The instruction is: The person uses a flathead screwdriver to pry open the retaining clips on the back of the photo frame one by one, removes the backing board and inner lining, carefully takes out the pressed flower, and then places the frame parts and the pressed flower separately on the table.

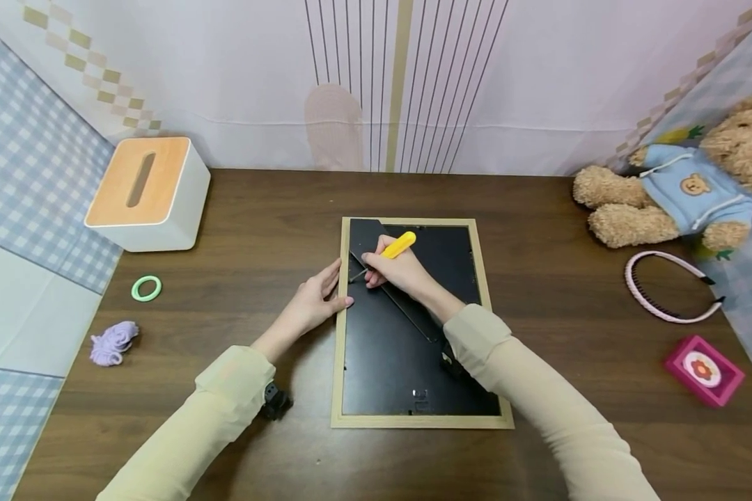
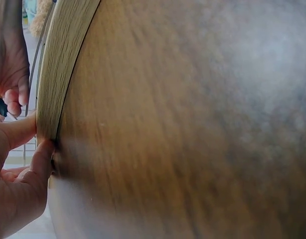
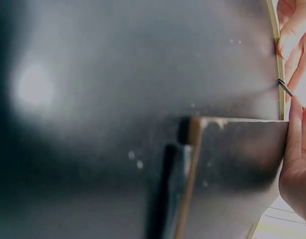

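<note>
A picture frame (image 1: 423, 422) with a pale wood-grain border lies with its black backing board (image 1: 382, 376) facing up. A black stand leg (image 3: 237, 159) runs diagonally across the board. My left hand (image 1: 313, 299) holds the left border, thumb over the top and fingers along the outer side. With my right hand (image 1: 396, 270) I grip a screwdriver (image 1: 401, 243) by its yellow handle, tilted up to the right. In the right wrist view its thin metal shaft (image 3: 286, 89) meets the board's edge at the inside of the border, close to the left thumb.
Left on the brown table (image 1: 257, 209) are a tissue box (image 1: 163, 174), a green ring (image 1: 146, 288) and a purple cloth bundle (image 1: 114, 343). A teddy bear (image 1: 695, 188), a pink headband (image 1: 640, 296) and a magenta box (image 1: 705, 371) occupy the right.
</note>
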{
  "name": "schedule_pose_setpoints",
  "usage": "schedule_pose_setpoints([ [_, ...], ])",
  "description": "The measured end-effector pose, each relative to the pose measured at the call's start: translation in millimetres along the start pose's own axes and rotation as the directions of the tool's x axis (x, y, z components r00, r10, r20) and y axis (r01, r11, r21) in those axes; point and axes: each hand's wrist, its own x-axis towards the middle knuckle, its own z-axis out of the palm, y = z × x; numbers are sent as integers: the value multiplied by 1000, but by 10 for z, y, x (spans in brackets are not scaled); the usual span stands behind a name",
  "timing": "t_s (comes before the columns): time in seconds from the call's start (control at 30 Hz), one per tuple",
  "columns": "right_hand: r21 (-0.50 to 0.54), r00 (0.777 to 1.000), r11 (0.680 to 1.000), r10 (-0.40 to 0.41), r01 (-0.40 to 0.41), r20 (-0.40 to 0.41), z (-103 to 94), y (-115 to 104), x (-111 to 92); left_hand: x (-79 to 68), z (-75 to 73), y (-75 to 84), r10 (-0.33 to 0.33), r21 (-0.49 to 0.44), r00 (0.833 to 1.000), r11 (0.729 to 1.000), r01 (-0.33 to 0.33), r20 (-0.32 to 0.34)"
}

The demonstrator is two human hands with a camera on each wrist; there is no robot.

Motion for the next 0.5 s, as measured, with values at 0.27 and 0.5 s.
schedule_pose_setpoints([
  [0.27, 15, 989, 1000, -4, 6, -150, 207, -55, -39, -13, -20, 1, -5, 27, 1000, 1000, 5, -4],
  [0.5, -145, 986, 986, -99, 80, -134, 187, -89, -37, 12, 3, 0, -19, 27, 1000, 999, 19, 7],
])
